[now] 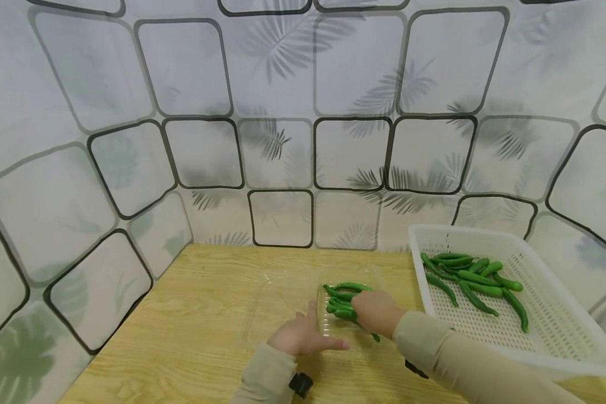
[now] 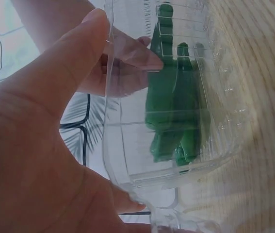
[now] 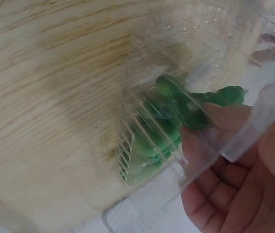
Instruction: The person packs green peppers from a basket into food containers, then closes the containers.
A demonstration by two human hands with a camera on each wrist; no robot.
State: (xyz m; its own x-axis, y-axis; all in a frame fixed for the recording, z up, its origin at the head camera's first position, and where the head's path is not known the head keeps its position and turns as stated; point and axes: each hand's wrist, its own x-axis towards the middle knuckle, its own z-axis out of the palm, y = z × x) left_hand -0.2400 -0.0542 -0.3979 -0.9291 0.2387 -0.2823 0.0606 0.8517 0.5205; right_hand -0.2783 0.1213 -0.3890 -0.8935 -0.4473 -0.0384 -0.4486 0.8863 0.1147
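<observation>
A clear plastic clamshell box (image 1: 326,331) lies unfolded on the table, its lid (image 1: 278,292) to the left. Several green chili peppers (image 1: 340,303) lie in its right half, and they show through the clear wall as green peppers (image 2: 171,97) in the left wrist view. My right hand (image 1: 376,311) reaches over this half and pinches a green pepper (image 3: 195,109) between thumb and fingertips. My left hand (image 1: 303,335) rests at the box's near left side, thumb and index finger spread along the rim. In the left wrist view, the left hand (image 2: 35,136) touches the rim.
A white perforated plastic basket (image 1: 550,314) stands on the right with several more green peppers (image 1: 480,278) inside. The wooden table (image 1: 182,325) meets a patterned cloth (image 1: 278,219) at the back and left.
</observation>
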